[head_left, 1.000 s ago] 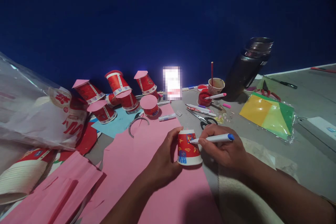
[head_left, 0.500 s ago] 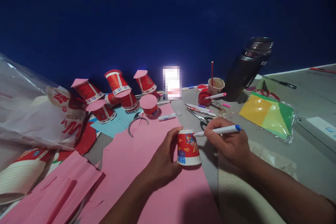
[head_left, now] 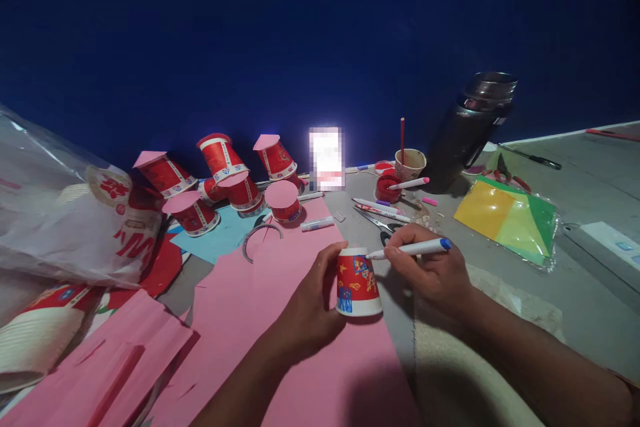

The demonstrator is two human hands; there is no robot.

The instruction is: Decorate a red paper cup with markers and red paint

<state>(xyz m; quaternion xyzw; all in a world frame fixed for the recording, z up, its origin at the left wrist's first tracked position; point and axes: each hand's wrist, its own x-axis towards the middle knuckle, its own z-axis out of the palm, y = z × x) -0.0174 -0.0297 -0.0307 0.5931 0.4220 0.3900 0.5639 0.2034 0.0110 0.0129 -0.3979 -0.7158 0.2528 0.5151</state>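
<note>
Dark blue wall (head_left: pixel 250 33) fills the upper view behind a cluttered grey tabletop (head_left: pixel 590 307). Nearest the middle, the left hand (head_left: pixel 317 293) curls around the left side of a red printed paper cup (head_left: pixel 357 280), thumb low and fingers high, holding it narrow end up and slightly tilted. The right hand (head_left: pixel 433 273) pinches a white marker (head_left: pixel 417 248) near its tip, fingers closed around the barrel. That marker lies almost level, its long axis running from the blue end at right to the point at left, which meets the cup's upper right side; whether it touches cannot be told. So the cup sits between the hands, directly left of the right hand's pinch and within the left hand's grasp. Below is pink paper (head_left: pixel 295 373); just beyond the right fingers lie scissors (head_left: pixel 387 235). Farther back, red cups (head_left: pixel 193 215) with pink paper tops gather at left, near a plastic bag (head_left: pixel 60 213). At right stand a dark flask (head_left: pixel 457 140) and a flat packet (head_left: pixel 505 213) of coloured sheets lies before it.
</note>
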